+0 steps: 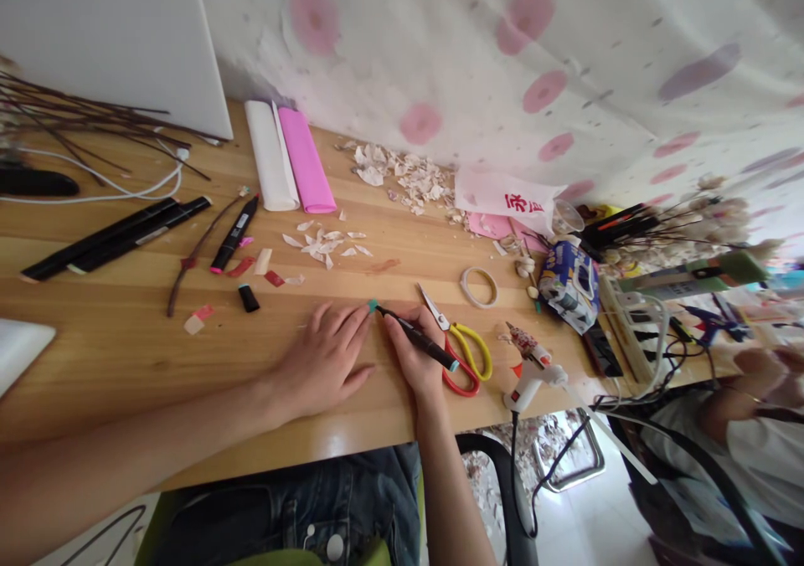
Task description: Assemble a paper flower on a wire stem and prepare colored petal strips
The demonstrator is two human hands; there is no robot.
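left hand [330, 355] flat on the worktop [119, 340], fingers [353, 329] loosely spread, touching a teal scrap [373, 306], right hand [420, 357] pinching a black marker [418, 339], tip right at it

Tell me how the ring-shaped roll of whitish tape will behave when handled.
Pushed, the tape roll would probably slide, since it lies flat on the light-brown wooden tabletop. Lifted, it should feel light, being thin with an open centre. Stood on edge, its round outline would likely let it roll.
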